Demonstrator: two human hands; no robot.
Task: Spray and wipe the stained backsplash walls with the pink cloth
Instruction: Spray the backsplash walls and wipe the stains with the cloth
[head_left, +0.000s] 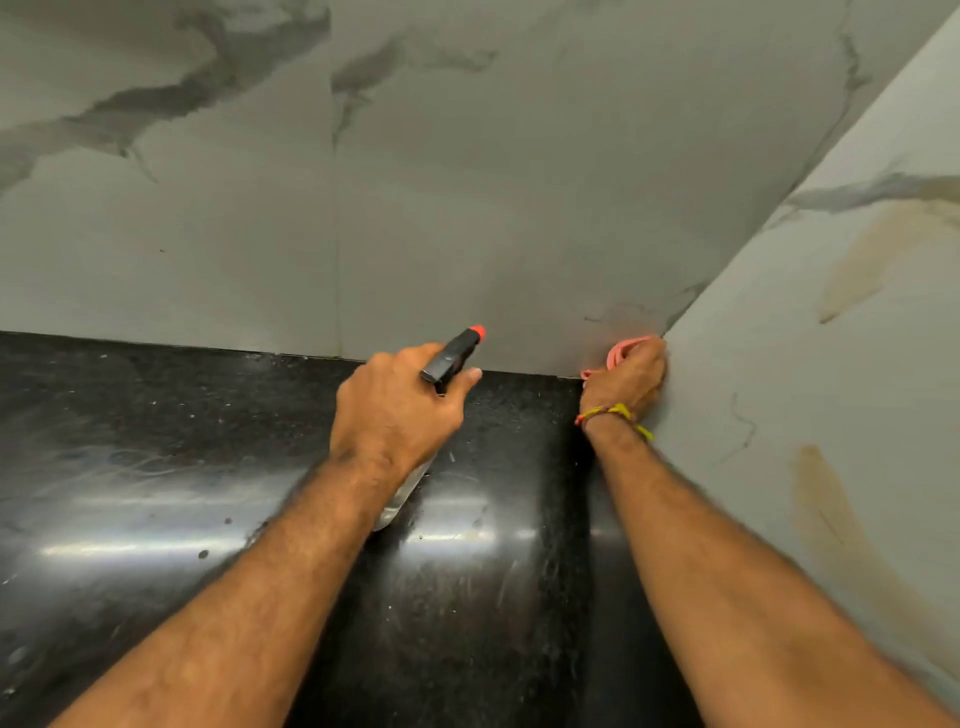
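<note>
Back wall (467, 182): grey marble-look tile with dark veining, meeting the counter along a straight seam; a faint smudge shows low down near the corner, which looks like the patch now being worked.
Side wall (831, 364): lighter tile on the right, carrying brownish streaks high and low; judged not yet cleaned, so much of the task remains.
Countertop (156, 493): polished black stone, speckled and glossy, with pale flecks and smears catching the light.
Left hand (400, 410): fingers curled round the neck of the spray bottle, thumb stretched forward beside the head; held raised over the counter, probably so the spray is ready for the next stain.
Right hand (626, 376): bunched tightly round the cloth and pressed into the corner where both walls meet the counter, likely to drive the fabric into the seam.
Spray bottle (452, 353): black trigger head with an orange-red nozzle aimed at the back wall; its clear body hangs below the left hand, mostly hidden.
Pink cloth (623, 351): wadded in the right fist, only folds showing above the knuckles, touching the back wall at the corner.
Wrist thread (613, 414): yellow and red cord tied round the right wrist.
</note>
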